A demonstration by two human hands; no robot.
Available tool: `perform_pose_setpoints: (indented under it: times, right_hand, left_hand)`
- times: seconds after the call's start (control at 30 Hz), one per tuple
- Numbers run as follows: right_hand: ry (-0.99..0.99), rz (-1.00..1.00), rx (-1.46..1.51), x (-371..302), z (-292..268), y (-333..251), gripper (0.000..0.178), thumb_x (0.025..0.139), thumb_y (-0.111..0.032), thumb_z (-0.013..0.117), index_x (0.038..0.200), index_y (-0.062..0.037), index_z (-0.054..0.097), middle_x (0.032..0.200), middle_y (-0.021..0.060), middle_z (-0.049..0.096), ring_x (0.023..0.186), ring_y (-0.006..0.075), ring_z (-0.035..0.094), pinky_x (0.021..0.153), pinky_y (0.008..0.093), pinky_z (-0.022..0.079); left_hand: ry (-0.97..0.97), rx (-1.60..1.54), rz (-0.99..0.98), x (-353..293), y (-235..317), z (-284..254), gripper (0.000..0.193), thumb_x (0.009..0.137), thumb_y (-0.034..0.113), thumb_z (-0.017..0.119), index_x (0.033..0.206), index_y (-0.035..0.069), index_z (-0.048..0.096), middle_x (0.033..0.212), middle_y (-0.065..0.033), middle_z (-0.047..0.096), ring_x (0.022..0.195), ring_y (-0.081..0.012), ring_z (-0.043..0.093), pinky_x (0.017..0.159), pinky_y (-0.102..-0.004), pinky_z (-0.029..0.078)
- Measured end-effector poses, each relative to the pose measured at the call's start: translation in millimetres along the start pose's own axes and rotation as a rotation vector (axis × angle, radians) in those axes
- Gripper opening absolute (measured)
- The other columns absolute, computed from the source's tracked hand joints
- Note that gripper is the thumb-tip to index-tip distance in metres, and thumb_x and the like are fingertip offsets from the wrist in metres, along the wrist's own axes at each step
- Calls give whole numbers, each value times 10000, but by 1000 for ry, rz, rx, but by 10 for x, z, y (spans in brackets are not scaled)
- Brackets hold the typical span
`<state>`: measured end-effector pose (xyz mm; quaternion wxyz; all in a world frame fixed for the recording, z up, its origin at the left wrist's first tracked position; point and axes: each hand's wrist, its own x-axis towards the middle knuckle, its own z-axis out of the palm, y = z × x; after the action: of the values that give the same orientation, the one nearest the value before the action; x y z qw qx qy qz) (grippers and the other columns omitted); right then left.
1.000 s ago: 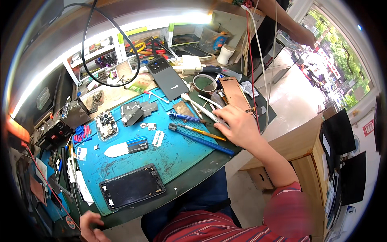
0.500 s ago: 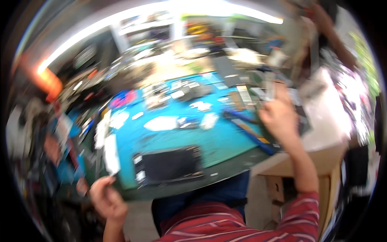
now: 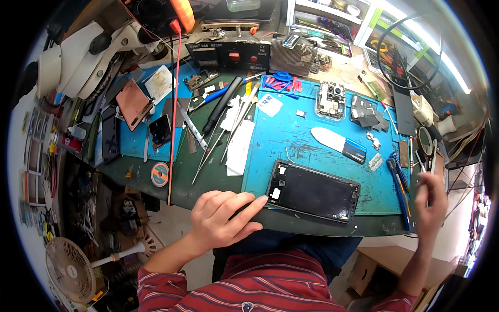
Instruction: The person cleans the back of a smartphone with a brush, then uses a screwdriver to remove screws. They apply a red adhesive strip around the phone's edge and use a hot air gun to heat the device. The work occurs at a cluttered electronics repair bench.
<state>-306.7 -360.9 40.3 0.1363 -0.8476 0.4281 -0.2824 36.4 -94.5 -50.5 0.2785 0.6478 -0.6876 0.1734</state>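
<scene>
A dark phone body (image 3: 314, 192), with its inner side showing, lies near the front edge of the blue mat (image 3: 291, 140). My left hand (image 3: 223, 218) is at its left corner, index fingertip at or against the frame, thumb apart below. I see nothing held there. Over the right end of the bench is my right hand (image 3: 431, 200), fingers bent and smeared by motion. Whether it holds anything is unclear. Blue-handled pliers (image 3: 399, 192) lie just left of it. Behind the phone body are a white pointed blade with a blue end (image 3: 338, 144) and a clear case with a circuit board (image 3: 331, 100).
Tweezers (image 3: 208, 156), a black-handled screwdriver (image 3: 221, 106) and white paper (image 3: 240, 148) lie left of the phone body. A red cable (image 3: 174, 114) crosses the bench beside a solder spool (image 3: 159, 174). A black power unit (image 3: 228, 56) stands behind. A fan (image 3: 70, 270) is low at left.
The view has swung left and sharpened. My left hand has come from the bench's front edge to the phone body's corner. My right hand has drawn nearer from the items at the right.
</scene>
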Motion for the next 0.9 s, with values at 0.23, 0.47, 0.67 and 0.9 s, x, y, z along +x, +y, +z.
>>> perform_pose_setpoints:
  times: [0.23,0.47,0.67,0.9]
  right_hand:
    - [-350,-720,150,28,808,-1029,316,797,-77,779,1110,-51,747,982,66,714,761,208,691,623,346,541]
    - [-315,-848,159,115,1212,-1250,366,736,-138,706,1086,-51,764,994,31,689,778,154,647,624,292,481]
    - [-341,-861,159,127,1240,-1270,351,723,-137,712,1058,-51,774,998,32,691,780,145,646,611,283,463]
    - [-338,-857,154,114,1258,-1272,343,724,-136,717,1051,-51,776,1001,25,687,783,135,641,607,275,458]
  left_hand:
    - [76,-22,60,-106,-102,88,266,1030,342,627,1108,177,822,1075,42,734,907,-133,647,793,-300,505]
    - [70,44,75,-75,-101,88,290,1038,348,596,1076,183,832,1069,57,748,892,-106,630,772,-273,507]
    - [77,56,78,-97,-100,90,252,1023,324,637,1116,190,830,1110,67,753,935,-86,629,786,-236,515]
    - [72,55,66,-84,-96,90,255,1021,322,629,1106,193,832,1100,73,756,924,-82,632,778,-232,510]
